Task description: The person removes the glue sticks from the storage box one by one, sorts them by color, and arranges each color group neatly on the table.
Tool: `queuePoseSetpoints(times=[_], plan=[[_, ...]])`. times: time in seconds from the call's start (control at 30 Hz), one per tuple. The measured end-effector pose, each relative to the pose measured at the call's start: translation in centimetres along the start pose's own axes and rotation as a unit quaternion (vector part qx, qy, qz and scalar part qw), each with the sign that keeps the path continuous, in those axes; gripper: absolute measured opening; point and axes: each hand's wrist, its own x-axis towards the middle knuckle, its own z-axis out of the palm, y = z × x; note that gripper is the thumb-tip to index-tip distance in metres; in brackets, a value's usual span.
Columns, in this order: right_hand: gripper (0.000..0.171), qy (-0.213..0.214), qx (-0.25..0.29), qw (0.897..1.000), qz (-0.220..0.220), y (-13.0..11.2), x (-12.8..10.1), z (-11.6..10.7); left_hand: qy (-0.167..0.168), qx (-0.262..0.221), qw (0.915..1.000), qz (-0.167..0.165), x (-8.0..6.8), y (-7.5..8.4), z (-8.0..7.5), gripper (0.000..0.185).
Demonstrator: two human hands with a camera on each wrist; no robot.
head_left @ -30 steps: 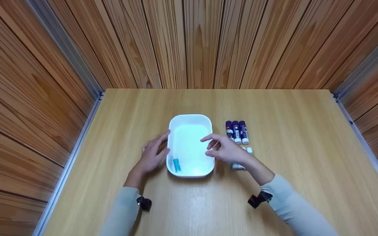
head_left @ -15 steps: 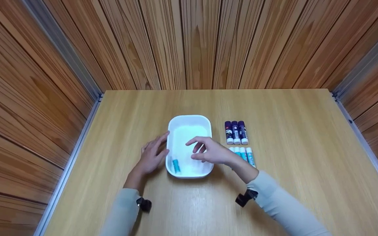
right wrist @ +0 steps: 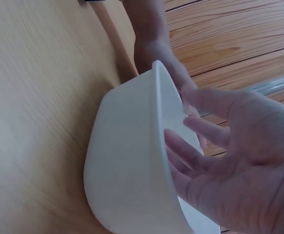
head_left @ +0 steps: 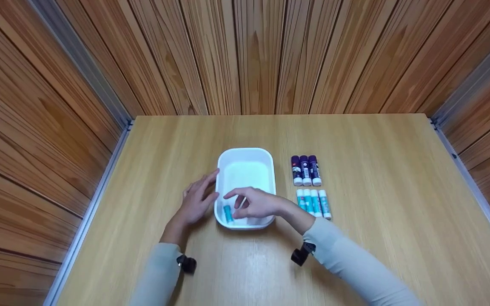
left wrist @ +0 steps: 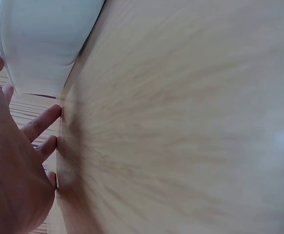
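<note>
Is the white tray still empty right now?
No, one teal glue stick lies in the white tray, at its near left corner beside the right hand.

Tray point(head_left: 245, 155): smooth white plastic, slight sheen. Bench point(head_left: 377, 170): light wood-grain laminate, smooth, faint gloss. Walls point(head_left: 245, 55): grained wood planks, metal corner strips point(head_left: 83, 59). Glue sticks point(head_left: 313, 203): glossy plastic. Sleeves point(head_left: 347, 259): matt cloth.

Glue stick point(head_left: 228, 213) in tray point(head_left: 245, 157)
</note>
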Motion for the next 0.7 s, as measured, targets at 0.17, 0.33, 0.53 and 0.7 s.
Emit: queuePoseSetpoints(times=[0.17,0.33,0.53,0.7], plan=[[0.063,-0.041,0.009,0.999,0.014,0.4,1.0,0.2,-0.002,0.000,1.0000,-0.001,0.0,0.1,0.1,0.070],[0.063,-0.057,0.029,0.997,0.035,1.0,1.8,0.6,-0.001,-0.001,1.0000,-0.005,-0.1,0.1,0.1,0.070],[0.062,-0.053,0.038,0.996,0.055,1.3,2.3,0.7,0.001,-0.001,1.0000,-0.005,-0.1,-0.1,0.0,0.070],[0.070,-0.048,0.040,0.996,0.067,1.3,2.4,1.0,0.001,-0.001,1.0000,0.000,0.0,-0.2,0.0,0.069]])
